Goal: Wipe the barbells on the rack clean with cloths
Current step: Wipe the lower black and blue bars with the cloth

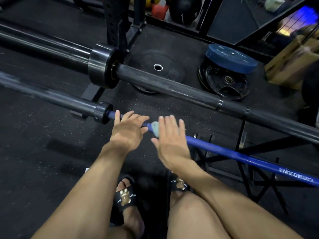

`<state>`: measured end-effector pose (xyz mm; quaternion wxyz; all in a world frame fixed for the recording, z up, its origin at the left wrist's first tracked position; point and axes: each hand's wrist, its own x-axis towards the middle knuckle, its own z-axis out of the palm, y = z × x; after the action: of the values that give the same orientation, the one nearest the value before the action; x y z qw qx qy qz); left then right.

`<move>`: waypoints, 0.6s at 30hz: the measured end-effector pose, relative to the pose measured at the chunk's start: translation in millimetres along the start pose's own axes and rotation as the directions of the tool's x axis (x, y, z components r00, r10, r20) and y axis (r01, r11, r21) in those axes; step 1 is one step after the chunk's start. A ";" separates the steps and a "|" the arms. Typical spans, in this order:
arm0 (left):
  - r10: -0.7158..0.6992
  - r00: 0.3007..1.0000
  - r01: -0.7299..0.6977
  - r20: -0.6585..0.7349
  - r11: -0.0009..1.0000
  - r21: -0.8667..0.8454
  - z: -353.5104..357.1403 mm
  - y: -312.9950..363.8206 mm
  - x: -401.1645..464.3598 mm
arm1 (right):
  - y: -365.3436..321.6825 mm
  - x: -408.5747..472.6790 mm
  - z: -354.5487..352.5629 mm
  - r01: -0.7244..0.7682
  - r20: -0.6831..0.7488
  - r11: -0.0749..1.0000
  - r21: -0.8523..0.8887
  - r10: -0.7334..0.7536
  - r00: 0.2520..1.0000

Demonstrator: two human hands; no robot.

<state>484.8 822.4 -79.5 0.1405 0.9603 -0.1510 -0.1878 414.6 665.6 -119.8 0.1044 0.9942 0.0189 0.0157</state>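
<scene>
Black speckled rubber gym floor (pixel 181 107) fills the view, with a black perforated steel rack upright (pixel 115 23) rising at the top. Across the upper part runs a thick black steel barbell (pixel 172 85), its wide collar near the upright and its shaft slanting down to the right. Below it and roughly parallel lies a thinner barbell with a blue shaft and dark sleeve (pixel 224 150), its sleeve at the left and white lettering near the right edge.

Flat on the floor beyond the bars lie a black rubber weight plate with a metal centre hole (pixel 165 64), a black gripped iron plate (pixel 224 83), and a round blue bumper plate (pixel 231 57) resting on top of the iron one. A red kettlebell (pixel 159 10) and a black medicine ball (pixel 185 9) stand at the top.

Both bare forearms reach forward over the blue shaft. The left hand (pixel 128 130) rests on the shaft just right of the collar, fingers loosely curved over it. The right hand (pixel 170 142) is beside it, fingers straight and close together, pressing a small pale grey-green cloth (pixel 155 128) against the blue shaft; the cloth shows between the two hands. Black slide sandals with bear prints (pixel 125 195) are below.
</scene>
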 end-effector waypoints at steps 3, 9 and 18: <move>-0.019 0.999 0.023 0.033 0.991 -0.134 -13.6 -8.8 0.2 | -6.9 17.3 -10.0 0.153 0.036 0.988 0.009 -0.153 0.988; -0.045 0.993 0.006 -0.108 0.940 -0.342 -38.2 -44.9 -28.2 | 40.3 -9.5 1.9 0.184 -0.084 0.982 0.051 -0.180 0.980; -0.336 0.929 0.223 -0.155 0.843 -0.490 -41.0 -98.5 -52.4 | -37.1 47.1 -1.6 0.264 -0.092 0.964 0.017 -0.261 0.961</move>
<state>478.4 939.3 -58.4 0.3536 0.9255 0.0587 -0.1221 460.3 704.1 -124.7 0.0903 0.9826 0.1555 0.0458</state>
